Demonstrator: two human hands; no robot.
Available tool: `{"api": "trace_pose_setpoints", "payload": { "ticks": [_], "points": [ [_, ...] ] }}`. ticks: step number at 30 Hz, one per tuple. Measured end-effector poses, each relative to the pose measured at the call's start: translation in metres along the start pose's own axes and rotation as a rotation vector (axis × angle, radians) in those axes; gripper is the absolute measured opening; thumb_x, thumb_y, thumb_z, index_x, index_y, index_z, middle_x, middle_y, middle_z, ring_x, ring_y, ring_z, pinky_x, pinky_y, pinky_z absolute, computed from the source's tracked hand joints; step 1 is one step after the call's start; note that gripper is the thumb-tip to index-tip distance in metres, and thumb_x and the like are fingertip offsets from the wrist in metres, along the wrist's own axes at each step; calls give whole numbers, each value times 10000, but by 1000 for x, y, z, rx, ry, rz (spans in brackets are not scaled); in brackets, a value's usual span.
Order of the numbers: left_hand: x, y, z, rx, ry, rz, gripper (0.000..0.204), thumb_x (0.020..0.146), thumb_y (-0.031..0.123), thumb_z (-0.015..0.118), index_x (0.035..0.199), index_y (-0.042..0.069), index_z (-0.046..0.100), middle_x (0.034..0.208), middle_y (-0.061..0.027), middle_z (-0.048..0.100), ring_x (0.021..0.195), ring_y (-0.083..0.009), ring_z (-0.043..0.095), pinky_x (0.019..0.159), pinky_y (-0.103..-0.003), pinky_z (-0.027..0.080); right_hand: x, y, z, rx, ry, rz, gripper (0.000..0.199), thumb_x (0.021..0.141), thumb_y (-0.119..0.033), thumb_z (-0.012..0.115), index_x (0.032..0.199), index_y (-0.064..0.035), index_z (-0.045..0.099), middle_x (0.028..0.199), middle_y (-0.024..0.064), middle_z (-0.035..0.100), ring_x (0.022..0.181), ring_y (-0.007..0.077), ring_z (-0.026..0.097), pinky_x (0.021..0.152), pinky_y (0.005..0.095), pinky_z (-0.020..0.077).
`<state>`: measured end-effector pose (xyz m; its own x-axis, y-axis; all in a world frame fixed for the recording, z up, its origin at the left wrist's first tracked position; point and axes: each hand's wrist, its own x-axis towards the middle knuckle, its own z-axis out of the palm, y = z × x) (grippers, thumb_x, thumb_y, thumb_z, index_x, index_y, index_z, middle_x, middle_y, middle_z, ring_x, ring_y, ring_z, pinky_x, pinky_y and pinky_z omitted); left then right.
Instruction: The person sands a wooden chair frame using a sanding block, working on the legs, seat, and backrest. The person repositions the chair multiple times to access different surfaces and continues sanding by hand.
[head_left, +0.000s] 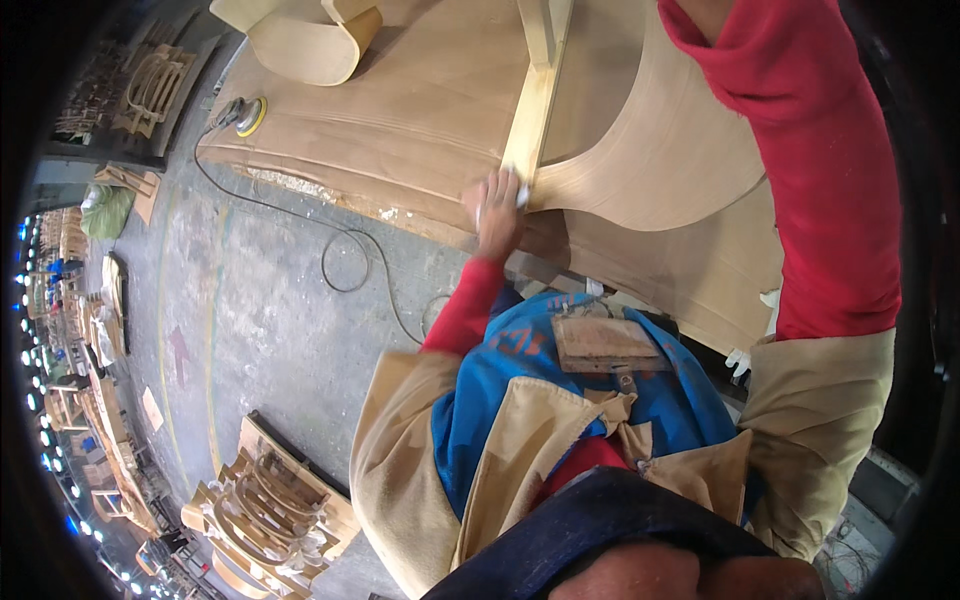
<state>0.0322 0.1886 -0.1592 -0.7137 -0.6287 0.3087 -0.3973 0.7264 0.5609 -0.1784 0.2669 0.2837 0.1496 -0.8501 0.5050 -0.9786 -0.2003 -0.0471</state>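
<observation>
Here, one hand (497, 207) touches one wooden piece (660, 150); one sander (250, 117) lies apart.

I look through one wide fisheye riding on the person's head (640, 577), upright and aimed steeply down. The torso (490, 410) sits very near the lens, filling the lower middle; the worktop (390, 130) lies beyond, across the top (straight edges bow toward the dark rim), while the floor (285, 270) curves away leftward into distance.
</observation>
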Motion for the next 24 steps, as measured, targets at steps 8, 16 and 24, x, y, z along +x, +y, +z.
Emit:
{"api": "trace_pose_setpoints", "payload": {
  "ticks": [8, 16, 24],
  "points": [
    [62, 17, 20, 68, 124, 252, 520, 792, 139, 572, 1262, -65, 483, 1286, -243, 513, 1199, -404, 466, 1046, -491, 353, 15, -7, 7, 15, -19, -22, 643, 653, -228, 695, 1259, -37, 603, 1124, 187, 659, 980, 324, 658, 823, 428, 520],
    [-13, 17, 2, 35, -57, 145, 560, 843, 73, 487, 1382, -56, 411, 1412, -247, 444, 1341, -412, 381, 1125, -525, 271, 24, -10, 6, 8, -45, -64, 630, 661, -229, 692, 1256, -40, 607, 1126, 185, 660, 983, 324, 659, 824, 433, 520],
    [111, 21, 31, 46, 95, 171, 484, 780, 58, 570, 1245, -46, 490, 1256, -218, 529, 1169, -385, 480, 999, -473, 386, 34, -25, 14, -11, -90, -91, 617, 670, -230, 689, 1252, -43, 611, 1128, 183, 661, 986, 325, 659, 824, 438, 521]
  ]
}}
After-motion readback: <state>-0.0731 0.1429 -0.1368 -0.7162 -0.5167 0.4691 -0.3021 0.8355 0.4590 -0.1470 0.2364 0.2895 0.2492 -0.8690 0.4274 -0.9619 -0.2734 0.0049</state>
